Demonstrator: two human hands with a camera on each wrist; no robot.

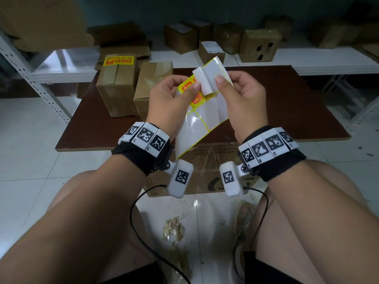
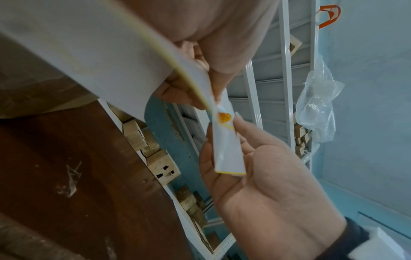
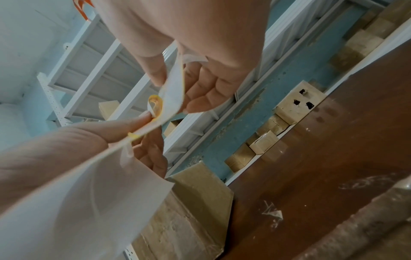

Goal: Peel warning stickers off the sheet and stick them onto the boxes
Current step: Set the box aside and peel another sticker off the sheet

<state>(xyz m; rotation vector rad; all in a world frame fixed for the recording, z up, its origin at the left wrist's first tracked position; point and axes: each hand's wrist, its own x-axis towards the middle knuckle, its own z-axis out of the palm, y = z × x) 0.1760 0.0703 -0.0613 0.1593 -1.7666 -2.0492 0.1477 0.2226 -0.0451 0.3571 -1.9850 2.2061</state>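
Observation:
Over the brown table (image 1: 287,111) both hands hold a glossy white sticker sheet (image 1: 205,117) with yellow grid lines. My left hand (image 1: 184,93) pinches its left edge, thumb on a yellow and red warning sticker (image 1: 187,86). My right hand (image 1: 229,87) pinches a peeled-back sticker flap (image 1: 202,83) that curls white side out. That flap (image 2: 229,149) lies between the right hand's fingers (image 2: 266,176) in the left wrist view; in the right wrist view its curl (image 3: 155,105) shows yellow inside. A tall cardboard box (image 1: 118,89) at the table's left carries a stuck sticker (image 1: 119,60). A plain box (image 1: 151,78) stands beside it.
Several more cardboard boxes (image 1: 260,46) sit on a low white shelf behind the table. A white metal rack upright (image 1: 30,74) leans at the left. Flattened cardboard (image 1: 205,167) lies under the table's near edge, with crumpled plastic scraps (image 1: 174,228) on the tiled floor between my knees.

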